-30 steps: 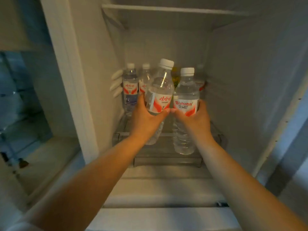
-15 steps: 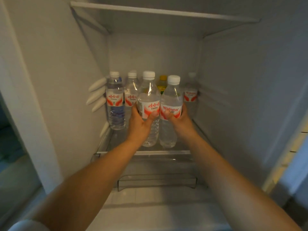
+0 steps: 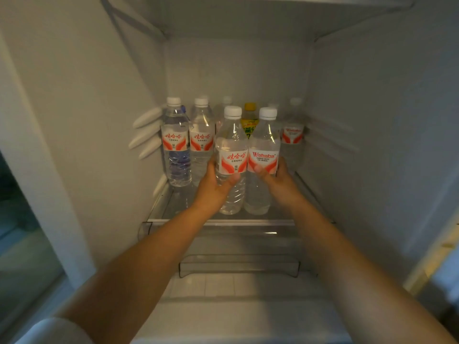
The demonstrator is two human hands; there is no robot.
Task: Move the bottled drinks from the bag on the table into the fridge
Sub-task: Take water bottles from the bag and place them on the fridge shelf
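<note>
White-walled fridge (image 3: 104, 100), door open. Glass shelf (image 3: 173, 209) stocked: clear water bottles in the back rows (image 3: 176, 142), one yellow-capped drink (image 3: 250, 117) among them, all upright. Front of shelf: two more water bottles, touching side by side, bases on or just above the glass. Left hand (image 3: 213, 187) curled round the left bottle (image 3: 231, 160); right hand (image 3: 280, 180) curled round the right bottle (image 3: 263, 160); neither grip released. Bag and bench out of view; count left to move cannot be told. Judged well along.
</note>
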